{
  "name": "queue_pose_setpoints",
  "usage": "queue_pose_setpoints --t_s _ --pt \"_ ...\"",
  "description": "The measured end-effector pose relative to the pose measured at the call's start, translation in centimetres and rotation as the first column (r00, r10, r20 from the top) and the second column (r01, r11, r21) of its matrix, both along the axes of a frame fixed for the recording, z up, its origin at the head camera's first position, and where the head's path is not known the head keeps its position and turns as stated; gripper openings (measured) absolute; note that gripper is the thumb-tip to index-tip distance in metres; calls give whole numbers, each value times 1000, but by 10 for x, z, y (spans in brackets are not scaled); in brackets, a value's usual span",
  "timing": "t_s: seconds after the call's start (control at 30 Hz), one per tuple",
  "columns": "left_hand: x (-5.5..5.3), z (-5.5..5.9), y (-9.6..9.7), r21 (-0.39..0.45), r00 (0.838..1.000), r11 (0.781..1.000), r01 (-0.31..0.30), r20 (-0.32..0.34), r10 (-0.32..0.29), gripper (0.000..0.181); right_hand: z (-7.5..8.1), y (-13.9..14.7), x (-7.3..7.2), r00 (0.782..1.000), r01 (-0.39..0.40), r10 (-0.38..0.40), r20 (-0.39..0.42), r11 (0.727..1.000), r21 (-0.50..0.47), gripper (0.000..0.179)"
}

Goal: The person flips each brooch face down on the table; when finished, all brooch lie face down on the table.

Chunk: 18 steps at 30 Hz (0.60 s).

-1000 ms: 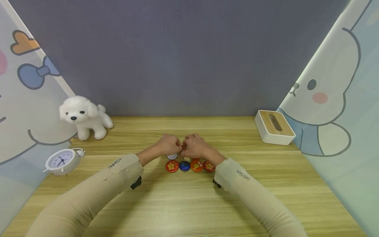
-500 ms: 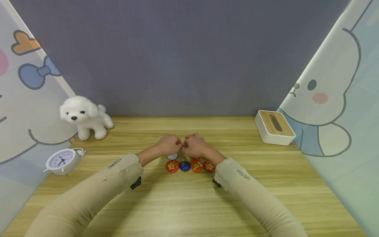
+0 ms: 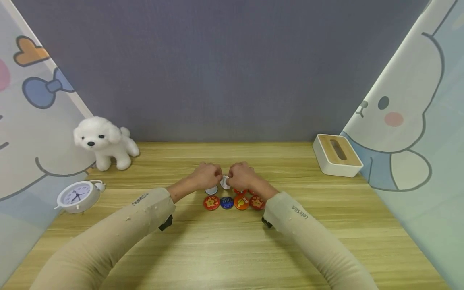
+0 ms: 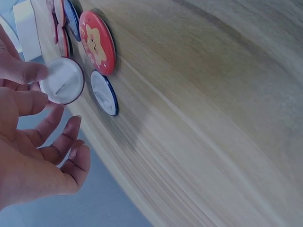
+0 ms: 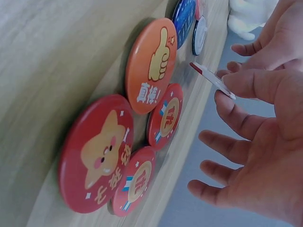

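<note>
— What are the hands doing?

— Both meet over the middle of the wooden table. The right hand pinches a round pin badge by its edge between thumb and forefinger, its white back turned up; its other fingers are spread and relaxed. The left hand is just beside the badge, fingers loosely curled. In the left wrist view its fingertips seem to touch the badge's rim, but I cannot tell whether they truly grip it.

— Where is that badge against the rest?

— Lifted just above the table, at the far edge of the cluster. Right beside it on the left lies a blue-rimmed badge, white back up. Nearer runs a row: a red star badge, a dark blue badge, an orange thumbs-up badge and another red star badge. The right wrist view shows two smaller red badges tucked behind the row, under the right hand.

— What else is there?

— A white plush dog stands far left, a white alarm clock lies nearer on the left, and a white tissue box with a wooden lid sits far right.
</note>
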<state>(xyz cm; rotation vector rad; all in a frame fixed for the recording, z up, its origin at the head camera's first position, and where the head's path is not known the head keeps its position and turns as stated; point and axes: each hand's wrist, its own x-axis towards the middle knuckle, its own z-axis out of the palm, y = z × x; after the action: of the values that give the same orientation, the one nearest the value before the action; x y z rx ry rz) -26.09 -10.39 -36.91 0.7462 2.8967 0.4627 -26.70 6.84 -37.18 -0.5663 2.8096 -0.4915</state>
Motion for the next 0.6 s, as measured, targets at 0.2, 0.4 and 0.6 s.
queue_pose_setpoints --t_s 0.2,0.4,0.6 --pt "0 0 0 -2 1000 1000 -21 19 21 30 1 4 -1 1000 12 -12 -2 999 -48 42" --pt "-2 -3 0 -12 999 1000 -19 36 19 27 2 6 -3 1000 -1 -2 -27 995 -105 32" --pt "-4 -6 -2 -4 999 1000 -2 32 2 19 1 8 -4 1000 -3 2 -15 994 -107 30"
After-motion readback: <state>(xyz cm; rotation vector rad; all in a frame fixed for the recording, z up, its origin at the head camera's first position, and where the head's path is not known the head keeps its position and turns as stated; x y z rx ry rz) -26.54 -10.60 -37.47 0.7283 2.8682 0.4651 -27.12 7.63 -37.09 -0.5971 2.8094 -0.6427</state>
